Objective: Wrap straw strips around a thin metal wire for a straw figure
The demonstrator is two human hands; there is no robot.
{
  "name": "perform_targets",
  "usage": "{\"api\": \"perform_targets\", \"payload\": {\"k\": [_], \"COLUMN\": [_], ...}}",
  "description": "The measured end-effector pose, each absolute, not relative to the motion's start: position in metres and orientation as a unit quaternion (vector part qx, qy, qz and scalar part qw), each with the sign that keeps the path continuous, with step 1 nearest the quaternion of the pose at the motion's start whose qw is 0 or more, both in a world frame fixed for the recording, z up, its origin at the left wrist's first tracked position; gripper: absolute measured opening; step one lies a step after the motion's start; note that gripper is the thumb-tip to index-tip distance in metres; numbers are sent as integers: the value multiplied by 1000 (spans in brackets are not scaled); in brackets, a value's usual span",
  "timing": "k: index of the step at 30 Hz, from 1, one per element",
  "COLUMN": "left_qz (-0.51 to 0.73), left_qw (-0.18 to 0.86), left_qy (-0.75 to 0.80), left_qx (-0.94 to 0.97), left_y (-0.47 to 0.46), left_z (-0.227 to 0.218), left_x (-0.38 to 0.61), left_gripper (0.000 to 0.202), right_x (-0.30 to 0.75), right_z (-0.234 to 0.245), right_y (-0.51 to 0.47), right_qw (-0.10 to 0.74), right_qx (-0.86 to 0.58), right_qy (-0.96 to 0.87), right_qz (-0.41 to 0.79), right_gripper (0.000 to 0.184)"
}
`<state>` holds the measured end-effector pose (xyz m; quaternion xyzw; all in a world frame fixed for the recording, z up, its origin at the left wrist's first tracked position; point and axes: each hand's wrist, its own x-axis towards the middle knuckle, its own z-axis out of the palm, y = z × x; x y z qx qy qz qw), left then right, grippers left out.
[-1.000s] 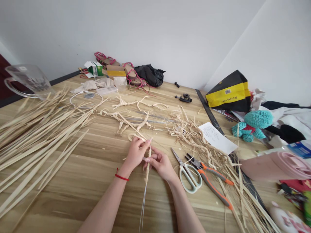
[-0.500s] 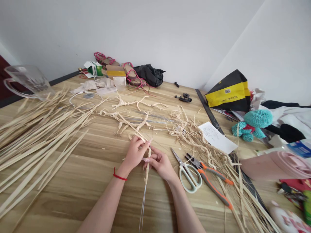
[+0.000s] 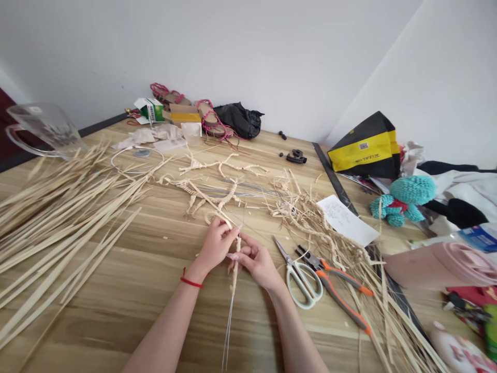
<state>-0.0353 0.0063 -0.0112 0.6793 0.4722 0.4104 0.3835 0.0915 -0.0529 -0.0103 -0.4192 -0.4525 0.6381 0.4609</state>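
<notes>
The pale straw-wrapped wire stem [image 3: 234, 274] should handle light but springy; your left hand [image 3: 216, 246] and right hand [image 3: 254, 261] pinch its wrapped section, the firmest hold, above the bare thin wires [image 3: 229, 331].

White walls [image 3: 217, 52] meet at a corner behind a wood-grain table [image 3: 108, 321]

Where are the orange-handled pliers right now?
In the head view, the orange-handled pliers lie on the wooden table to the right of the right hand, directly beside the white-handled scissors, with loose straw along their right side.
</notes>
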Motion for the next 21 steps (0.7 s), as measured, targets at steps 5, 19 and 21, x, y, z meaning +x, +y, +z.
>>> {"api": "perform_targets", "payload": {"k": [5,19,21], "left_qz": [405,413,412], "left_qw": [410,406,404], "left_qy": [458,474,475], "left_qx": [676,663,664], "left_y": [8,8,8], "left_z": [-14,-15,-15], "left_x": [-37,-34,-34], "left_gripper": [32,34,34], "right_x": [92,93,93], "right_z": [-10,-12,-11], "right_y": [-53,-53,-53], "right_qw": [461,456,457], "right_qx": [-418,-421,-421], "right_qy": [-447,-448,-447], "right_qz": [643,643,643], "right_gripper": [78,79,78]}}
